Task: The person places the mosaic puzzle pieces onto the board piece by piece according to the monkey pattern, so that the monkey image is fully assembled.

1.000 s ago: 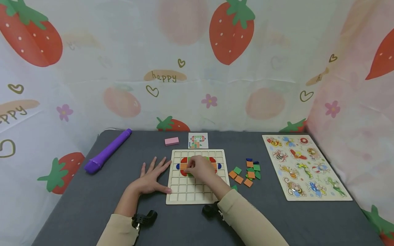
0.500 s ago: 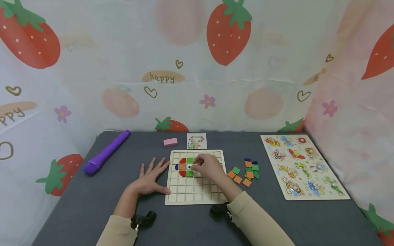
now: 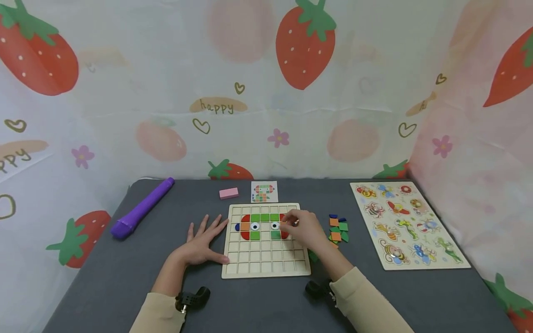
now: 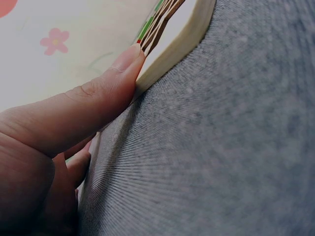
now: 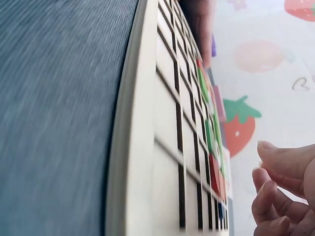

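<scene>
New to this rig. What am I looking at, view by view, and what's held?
No machine here, just a person's bare hands. The head camera looks forward and down; the other two pictures come from a camera on each wrist. On the dark cloth lie a gridded board with coloured tiles in it, a pattern card, a pink block, a purple microphone-shaped thing, loose tiles and an insect board. The left hand is spread, thumb touching the gridded board's edge. The right hand is at its right side, fingers bent; whether they hold anything is unclear.
</scene>
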Action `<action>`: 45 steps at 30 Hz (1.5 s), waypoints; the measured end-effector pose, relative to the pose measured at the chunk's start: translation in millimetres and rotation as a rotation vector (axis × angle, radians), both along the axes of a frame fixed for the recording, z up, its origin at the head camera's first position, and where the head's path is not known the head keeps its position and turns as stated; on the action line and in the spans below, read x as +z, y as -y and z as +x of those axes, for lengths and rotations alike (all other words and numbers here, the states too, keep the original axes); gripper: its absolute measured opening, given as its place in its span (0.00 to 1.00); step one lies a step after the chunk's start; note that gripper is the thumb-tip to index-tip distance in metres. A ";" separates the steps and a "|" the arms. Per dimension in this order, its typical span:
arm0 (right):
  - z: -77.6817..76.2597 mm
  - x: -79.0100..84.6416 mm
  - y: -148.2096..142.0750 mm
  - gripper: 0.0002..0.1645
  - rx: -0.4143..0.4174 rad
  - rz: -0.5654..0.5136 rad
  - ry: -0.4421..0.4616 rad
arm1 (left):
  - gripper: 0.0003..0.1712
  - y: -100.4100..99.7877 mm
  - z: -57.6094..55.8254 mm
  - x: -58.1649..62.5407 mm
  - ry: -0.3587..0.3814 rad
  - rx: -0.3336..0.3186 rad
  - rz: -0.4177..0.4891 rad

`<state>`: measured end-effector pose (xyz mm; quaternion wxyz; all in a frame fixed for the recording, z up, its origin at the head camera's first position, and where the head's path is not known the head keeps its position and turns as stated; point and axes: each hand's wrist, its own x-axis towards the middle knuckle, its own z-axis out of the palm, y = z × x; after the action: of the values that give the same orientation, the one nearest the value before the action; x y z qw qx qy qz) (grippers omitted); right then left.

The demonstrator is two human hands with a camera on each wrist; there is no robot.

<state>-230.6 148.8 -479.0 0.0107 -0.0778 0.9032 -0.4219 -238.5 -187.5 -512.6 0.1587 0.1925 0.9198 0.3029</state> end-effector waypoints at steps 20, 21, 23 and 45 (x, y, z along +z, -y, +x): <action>13.6 -6.1 -79.6 0.07 -0.104 0.077 -0.022 | 0.69 -1.8 1.5 1.7 -0.002 0.004 0.008; 14.4 -7.4 -82.2 0.07 -0.100 0.082 -0.024 | 0.69 -1.9 1.6 1.8 -0.004 0.004 0.009; 16.7 -10.4 -86.2 0.07 -0.088 0.095 -0.019 | 0.69 -2.0 1.7 2.3 -0.003 0.002 0.010; 15.6 -17.2 -76.0 0.11 -0.017 0.233 0.034 | 0.69 -1.3 1.0 0.6 -0.003 0.000 0.011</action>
<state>-215.1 224.8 -496.2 0.0313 -0.0613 0.9465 -0.3153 -237.5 -186.2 -512.0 0.1564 0.1940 0.9183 0.3077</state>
